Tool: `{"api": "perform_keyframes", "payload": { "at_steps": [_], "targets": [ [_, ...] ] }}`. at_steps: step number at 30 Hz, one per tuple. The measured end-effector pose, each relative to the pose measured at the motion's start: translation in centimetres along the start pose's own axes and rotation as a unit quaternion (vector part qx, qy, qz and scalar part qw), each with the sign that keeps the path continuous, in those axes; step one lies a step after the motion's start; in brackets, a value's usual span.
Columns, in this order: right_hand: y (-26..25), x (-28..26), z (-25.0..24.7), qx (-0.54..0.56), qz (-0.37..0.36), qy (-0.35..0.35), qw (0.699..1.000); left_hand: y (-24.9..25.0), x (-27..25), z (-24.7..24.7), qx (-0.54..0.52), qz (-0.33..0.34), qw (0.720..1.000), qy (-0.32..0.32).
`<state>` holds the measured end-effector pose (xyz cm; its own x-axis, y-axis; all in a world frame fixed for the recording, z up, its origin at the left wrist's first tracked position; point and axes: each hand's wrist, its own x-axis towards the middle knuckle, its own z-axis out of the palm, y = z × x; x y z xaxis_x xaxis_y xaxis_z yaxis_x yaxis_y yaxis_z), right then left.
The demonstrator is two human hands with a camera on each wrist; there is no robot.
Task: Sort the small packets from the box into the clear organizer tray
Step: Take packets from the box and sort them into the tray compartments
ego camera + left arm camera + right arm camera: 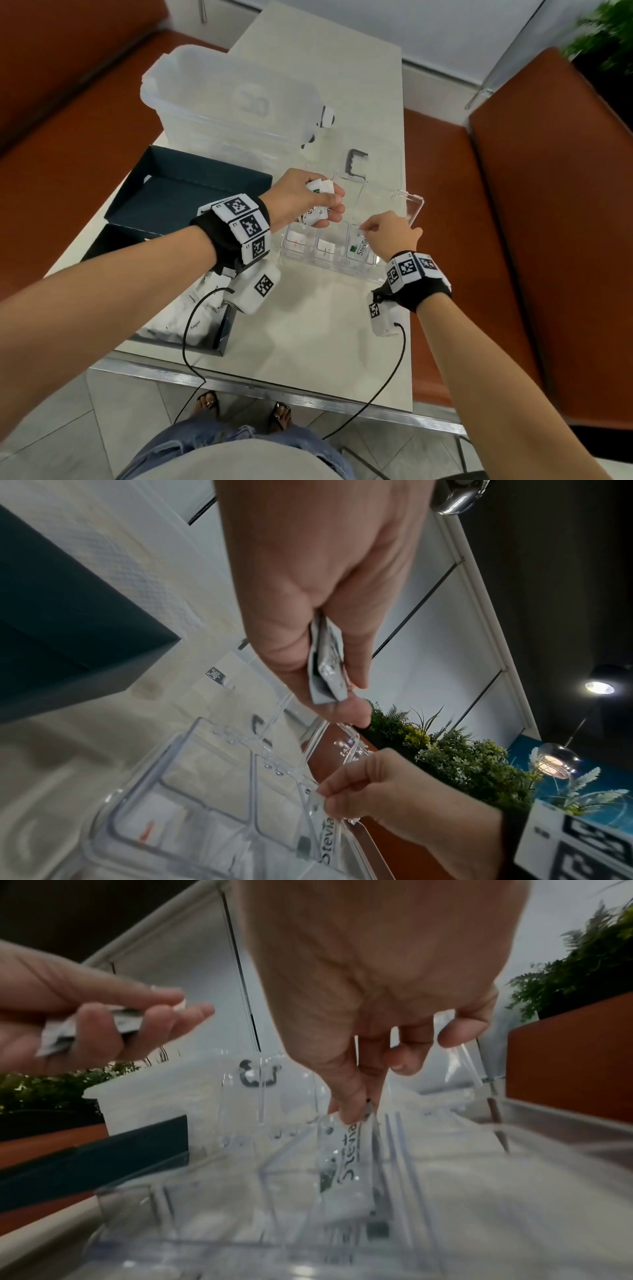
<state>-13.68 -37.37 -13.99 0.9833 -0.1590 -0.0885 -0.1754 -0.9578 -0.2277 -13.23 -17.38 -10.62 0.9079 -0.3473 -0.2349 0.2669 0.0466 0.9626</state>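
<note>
My left hand hovers over the back of the clear organizer tray and grips a bunch of white packets; the same bunch of packets shows between thumb and fingers in the left wrist view. My right hand pinches the top of a white Stevia packet standing in the tray's front right compartment, and the Stevia packet reaches down to the compartment floor. Two other front compartments each hold a white packet. The dark box at the front left holds more sugar packets.
The tray's clear lid stands open at the back. A large translucent bin stands at the far left of the table, and a dark box lid lies in front of it. Orange benches flank the table.
</note>
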Motion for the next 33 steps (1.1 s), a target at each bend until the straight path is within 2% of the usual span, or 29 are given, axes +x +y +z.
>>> {"api": "perform_keyframes", "payload": {
  "at_steps": [7,13,16,25,33],
  "targets": [
    [0.3,-0.2,2.9,-0.085,-0.029,-0.003,0.996,0.0,-0.1,-0.1,-0.008,-0.003,1.000,0.004],
    [0.7,0.0,3.5,-0.173,-0.066,-0.036,0.982,0.1,-0.1,-0.2,-0.013,-0.008,1.000,0.007],
    [0.7,0.0,3.5,-0.213,-0.075,-0.030,0.974,0.2,0.0,-0.2,-0.012,-0.007,1.000,0.006],
    [1.0,-0.3,3.6,-0.200,-0.071,-0.016,0.977,0.2,0.1,0.0,-0.013,-0.010,1.000,0.006],
    [0.3,0.8,2.4,-0.197,-0.055,-0.109,0.973,0.1,0.1,0.0,-0.018,-0.014,1.000,0.008]
  ]
}}
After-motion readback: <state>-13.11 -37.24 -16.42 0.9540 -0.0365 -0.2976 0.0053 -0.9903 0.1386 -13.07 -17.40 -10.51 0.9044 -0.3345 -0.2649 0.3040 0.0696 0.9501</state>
